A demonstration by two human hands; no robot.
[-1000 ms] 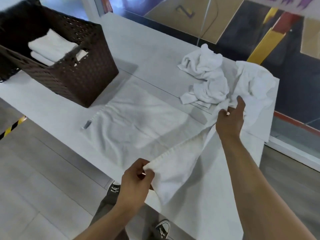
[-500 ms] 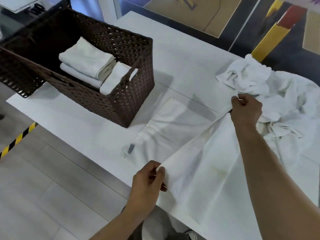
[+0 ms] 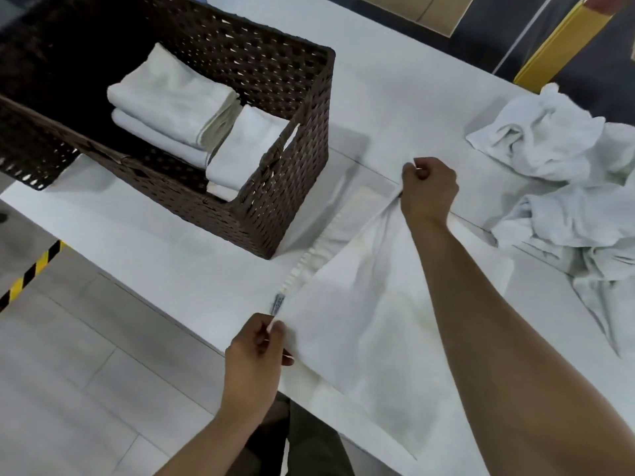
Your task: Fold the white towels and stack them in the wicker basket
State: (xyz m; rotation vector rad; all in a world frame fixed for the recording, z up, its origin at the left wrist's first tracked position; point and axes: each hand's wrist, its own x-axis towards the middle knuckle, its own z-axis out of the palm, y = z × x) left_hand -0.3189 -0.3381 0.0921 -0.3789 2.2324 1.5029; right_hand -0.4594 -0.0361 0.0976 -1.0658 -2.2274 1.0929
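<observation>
A white towel (image 3: 357,314) lies on the white table (image 3: 165,242), one half folded over the other. My left hand (image 3: 256,352) pinches its near corner at the table's front edge. My right hand (image 3: 427,190) grips the far corner, further back on the table. The folded edge runs between both hands, close to the towel's left hem with its small grey label (image 3: 279,300). The dark brown wicker basket (image 3: 292,173) stands at the left and holds several folded white towels (image 3: 175,104).
A heap of crumpled white towels (image 3: 563,187) lies at the table's right side. Grey floor tiles and a yellow-black warning tape (image 3: 31,273) lie to the left below the table. A yellow post (image 3: 563,39) stands behind the table.
Both hands have carried the towel's right edge leftward over the spread towel, nearly reaching its left hem. The view has shifted so the basket sits closer to centre.
</observation>
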